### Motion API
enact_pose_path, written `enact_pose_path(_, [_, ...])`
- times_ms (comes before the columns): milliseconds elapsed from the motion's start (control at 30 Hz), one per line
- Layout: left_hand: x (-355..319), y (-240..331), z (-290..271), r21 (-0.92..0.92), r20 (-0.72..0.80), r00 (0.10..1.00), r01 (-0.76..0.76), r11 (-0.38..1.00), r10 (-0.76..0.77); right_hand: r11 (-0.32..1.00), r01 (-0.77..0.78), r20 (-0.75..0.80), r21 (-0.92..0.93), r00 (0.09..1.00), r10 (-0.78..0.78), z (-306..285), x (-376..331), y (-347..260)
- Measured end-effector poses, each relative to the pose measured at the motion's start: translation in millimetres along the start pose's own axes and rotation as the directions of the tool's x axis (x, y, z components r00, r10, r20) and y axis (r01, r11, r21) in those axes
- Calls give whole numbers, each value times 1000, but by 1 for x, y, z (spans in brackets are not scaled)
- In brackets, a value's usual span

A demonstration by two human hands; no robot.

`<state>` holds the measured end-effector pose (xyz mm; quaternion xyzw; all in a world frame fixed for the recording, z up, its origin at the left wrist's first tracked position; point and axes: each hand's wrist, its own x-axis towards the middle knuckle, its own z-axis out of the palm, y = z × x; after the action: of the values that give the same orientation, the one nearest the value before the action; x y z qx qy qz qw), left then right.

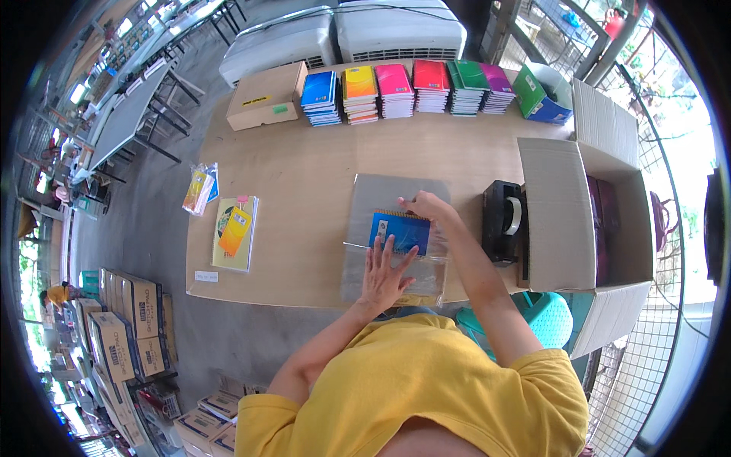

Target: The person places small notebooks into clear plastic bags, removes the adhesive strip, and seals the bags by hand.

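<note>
While the blue spiral notebook [401,231] lies near the front edge of the wooden table [304,183], partly inside a clear plastic sleeve [392,255], the left hand [383,276] rests flat on the sleeve with its fingers spread, just below the notebook. The right hand [426,206] pinches the notebook's top edge by the spiral binding, fingers closed on it. Just to the right stands a black tape dispenser [502,221], and beyond it an open cardboard box [586,221]. To the left lie a yellow-green notebook [236,232] and a small clear packet [200,188]. Along the far edge stand stacks of colourful notebooks [403,91], with a closed brown carton [266,95] at their left end.
</note>
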<state>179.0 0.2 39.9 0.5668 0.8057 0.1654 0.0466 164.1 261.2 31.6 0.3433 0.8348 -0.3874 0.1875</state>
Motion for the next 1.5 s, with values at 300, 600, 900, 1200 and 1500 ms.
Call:
enact_pose_path(300, [0, 2, 3, -13, 26, 999, 42, 999, -41, 938, 244, -526, -247, 779, -341, 21, 23, 23])
enact_pose_path(600, [-3, 4, -6, -47, 48, 996, 73, 996, -71, 881, 321, -697, -349, 539, -472, 25, 43, 25])
enact_pose_path(900, [-3, 3, 1, -40, 59, 996, 75, 996, -73, 803, 458, -661, -381, 473, -583, 11, 40, 19])
enact_pose_path(1200, [-4, 6, 1, -66, 46, 996, 77, 995, -74, 883, 401, -403, -245, 786, -469, -25, 40, -4])
enact_pose_path(1500, [-7, 2, 0, -76, 44, 996, 77, 994, -74, 607, 387, -509, -694, 333, -794, -12, 8, -14])
